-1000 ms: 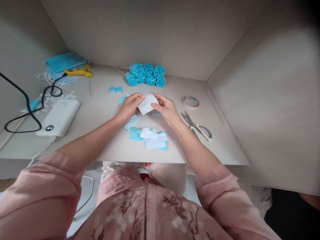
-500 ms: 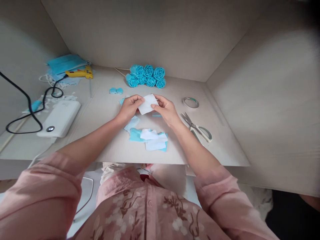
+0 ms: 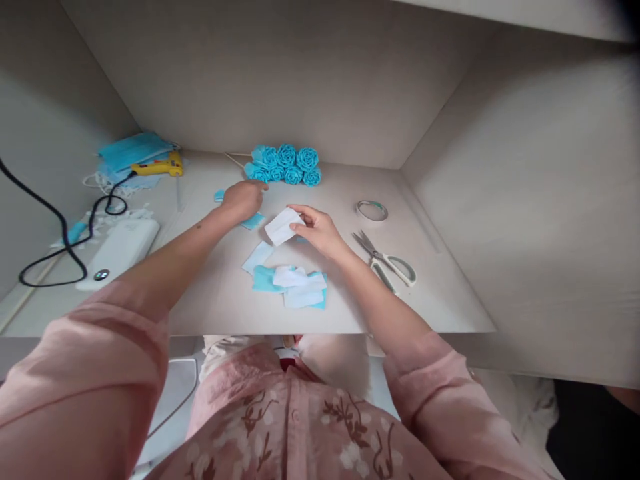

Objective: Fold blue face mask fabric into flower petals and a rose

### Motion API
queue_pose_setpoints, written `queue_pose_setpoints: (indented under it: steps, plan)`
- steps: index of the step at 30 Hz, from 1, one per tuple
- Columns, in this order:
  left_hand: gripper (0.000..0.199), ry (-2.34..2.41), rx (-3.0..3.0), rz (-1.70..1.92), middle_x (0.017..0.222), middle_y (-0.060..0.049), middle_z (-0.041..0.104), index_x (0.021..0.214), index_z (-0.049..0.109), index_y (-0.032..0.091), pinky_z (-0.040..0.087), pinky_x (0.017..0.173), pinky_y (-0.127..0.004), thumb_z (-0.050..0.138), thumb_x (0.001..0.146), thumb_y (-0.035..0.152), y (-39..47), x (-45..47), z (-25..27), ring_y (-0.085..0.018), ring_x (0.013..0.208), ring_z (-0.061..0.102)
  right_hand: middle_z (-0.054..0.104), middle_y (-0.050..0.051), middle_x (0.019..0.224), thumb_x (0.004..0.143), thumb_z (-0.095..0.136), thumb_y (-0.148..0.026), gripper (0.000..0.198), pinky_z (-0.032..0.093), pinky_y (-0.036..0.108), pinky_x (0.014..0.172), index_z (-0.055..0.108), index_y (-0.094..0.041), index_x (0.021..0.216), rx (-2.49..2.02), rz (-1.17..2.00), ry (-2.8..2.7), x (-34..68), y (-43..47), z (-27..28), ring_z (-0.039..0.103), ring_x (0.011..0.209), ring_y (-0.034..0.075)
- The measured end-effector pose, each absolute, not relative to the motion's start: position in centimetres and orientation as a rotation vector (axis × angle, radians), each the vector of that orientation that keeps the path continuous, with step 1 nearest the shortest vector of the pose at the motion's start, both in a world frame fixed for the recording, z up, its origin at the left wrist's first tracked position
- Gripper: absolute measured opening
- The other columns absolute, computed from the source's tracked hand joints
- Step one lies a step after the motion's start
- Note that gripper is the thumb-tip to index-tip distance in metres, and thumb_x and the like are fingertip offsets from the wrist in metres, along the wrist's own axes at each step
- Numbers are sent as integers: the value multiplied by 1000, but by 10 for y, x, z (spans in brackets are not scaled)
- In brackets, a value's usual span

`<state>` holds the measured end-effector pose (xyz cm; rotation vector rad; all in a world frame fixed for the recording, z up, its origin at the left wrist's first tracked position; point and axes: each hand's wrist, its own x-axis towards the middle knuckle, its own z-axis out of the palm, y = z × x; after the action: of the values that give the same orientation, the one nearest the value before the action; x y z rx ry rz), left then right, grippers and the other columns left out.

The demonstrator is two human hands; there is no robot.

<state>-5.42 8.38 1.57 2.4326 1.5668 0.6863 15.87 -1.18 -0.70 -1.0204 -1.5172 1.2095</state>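
Observation:
My right hand (image 3: pixel 317 230) pinches a small white fabric piece (image 3: pixel 284 227) between thumb and fingers above the table. My left hand (image 3: pixel 243 200) is apart from that piece, over the table just in front of the blue fabric roses (image 3: pixel 287 165). Its fingers bend down and are mostly hidden, so any hold cannot be made out. Beside it a small blue folded piece (image 3: pixel 219 195) shows at its left. Under its wrist lies a blue fabric piece (image 3: pixel 253 221). Nearer me are a pale blue piece (image 3: pixel 257 257) and a pile of white and blue pieces (image 3: pixel 300 280).
Scissors (image 3: pixel 384 259) and a tape roll (image 3: pixel 371 211) lie at right. At left are a yellow glue gun (image 3: pixel 160 165) with a black cord, blue face masks (image 3: pixel 133 150), a white power bank (image 3: pixel 120 253) and white scraps (image 3: pixel 135 215). Panels enclose the table's back and sides.
My left hand has let go of the white fabric piece and moved left and forward. My right hand still holds the piece, now tilted. The view has shifted slightly.

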Motion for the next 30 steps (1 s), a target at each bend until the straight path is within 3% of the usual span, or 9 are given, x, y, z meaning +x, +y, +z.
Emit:
queue_pose_setpoints:
  steps: [7,11,15,23,27,30]
  plan:
    - [37,1473,2427,651,125,-8,73,109,75,24,47,96,-38,52,80,22,108,-19,4,-30,112,64,74,4,99,75,67,-27,52,54,32,85,66,-19,126,-1062,1154,-1593,156,-10,-11,68,89,18]
    - [39,1347,2490,641,143,-6,63,112,75,25,43,102,-39,50,83,20,113,-4,9,-31,123,60,72,2,92,78,65,-22,48,53,30,82,69,-21,126,-1124,1035,-1706,154,-14,-7,63,84,16]
    - [39,1279,2527,610,143,-3,63,112,75,27,43,104,-38,51,83,18,118,10,12,-29,126,58,67,0,88,80,63,-22,44,49,27,76,71,-21,124,-1166,949,-1786,153,-16,-5,53,73,12]
    - [51,1152,2689,363,155,-4,51,136,64,30,44,106,-43,55,87,21,112,46,21,-32,129,58,65,1,87,80,62,-23,44,45,29,78,72,-21,123,-1162,903,-1825,153,-16,-5,53,75,14]
    - [58,1150,2584,693,151,-11,54,144,57,24,42,111,-45,56,87,20,111,50,27,-33,135,53,67,1,89,80,61,-22,45,46,30,80,72,-20,123,-1167,899,-1847,153,-17,-3,53,75,14]
    - [42,1081,2203,900,133,-13,66,129,67,18,53,95,-36,57,91,31,106,44,34,-27,116,65,71,2,96,80,61,-22,44,47,30,82,72,-21,123,-1160,905,-1831,154,-17,-1,57,78,14]
